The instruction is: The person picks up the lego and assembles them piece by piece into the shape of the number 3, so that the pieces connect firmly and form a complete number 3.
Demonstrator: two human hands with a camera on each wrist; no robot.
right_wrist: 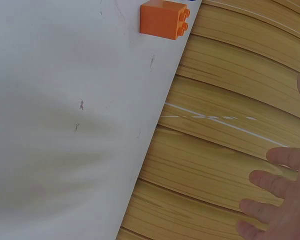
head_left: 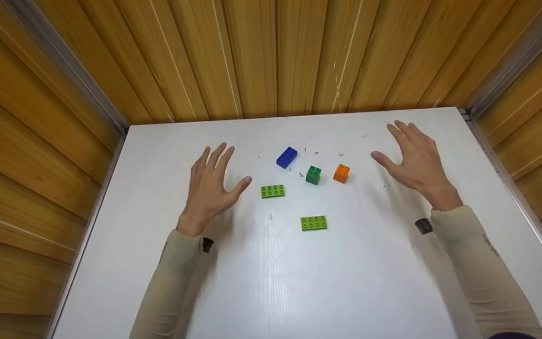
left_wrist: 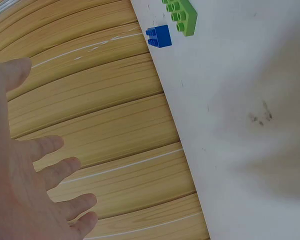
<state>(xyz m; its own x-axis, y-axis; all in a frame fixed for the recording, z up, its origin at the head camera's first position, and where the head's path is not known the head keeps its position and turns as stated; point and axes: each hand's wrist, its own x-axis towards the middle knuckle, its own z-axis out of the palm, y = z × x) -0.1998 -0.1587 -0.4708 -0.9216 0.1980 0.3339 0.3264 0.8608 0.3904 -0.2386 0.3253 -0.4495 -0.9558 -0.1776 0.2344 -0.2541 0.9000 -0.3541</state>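
Both hands hover over a white table, fingers spread and holding nothing. The left hand (head_left: 210, 188) is at the left, nearest a lime-green brick (head_left: 272, 191) that lies just beyond its thumb tip. To the right, the right hand (head_left: 414, 162) is nearest an orange brick (head_left: 341, 173). Between the hands a dark green brick (head_left: 313, 174) stands beside the orange one, and a blue brick (head_left: 287, 157) lies behind it at a slant. A second lime-green brick (head_left: 314, 223) lies closer to the front. In the right wrist view the orange brick (right_wrist: 162, 19) shows its studs sideways.
The white table (head_left: 252, 282) carries small dark scuff marks around the bricks. Wood-panelled walls (head_left: 275, 56) rise at its back and sides, with metal posts (head_left: 71, 61) at the corners. A small black device (head_left: 424, 226) sits at the right wrist, another (head_left: 207, 245) at the left.
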